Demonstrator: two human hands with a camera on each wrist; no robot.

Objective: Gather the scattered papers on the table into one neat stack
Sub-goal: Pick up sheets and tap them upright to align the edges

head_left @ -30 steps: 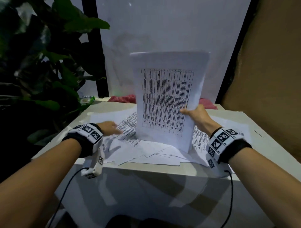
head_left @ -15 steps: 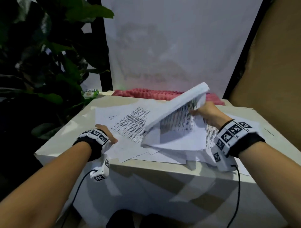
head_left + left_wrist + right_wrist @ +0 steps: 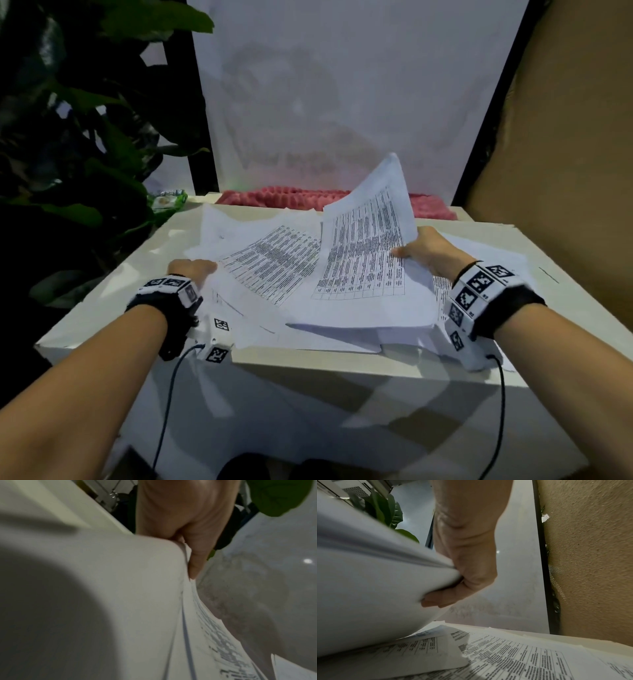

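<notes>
Held sheaf (image 3: 366, 260) seemingly now face-up

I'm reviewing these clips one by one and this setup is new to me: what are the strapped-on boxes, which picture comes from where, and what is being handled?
No machine here: a person works with bare hands, and the marked boxes on the wrists are cameras. The wide picture comes from a camera on the head, looking down at a white table. The other two look along each hand from the wrist.

Printed papers lie scattered and overlapping on the table. The right hand grips a bundle of sheets by its right edge, tilted up at the far end; the right wrist picture shows its fingers curled under the bundle. The left hand pinches the left edge of some sheets, with a fingertip on top in its wrist picture. A red cloth and a leafy plant sit behind.
</notes>
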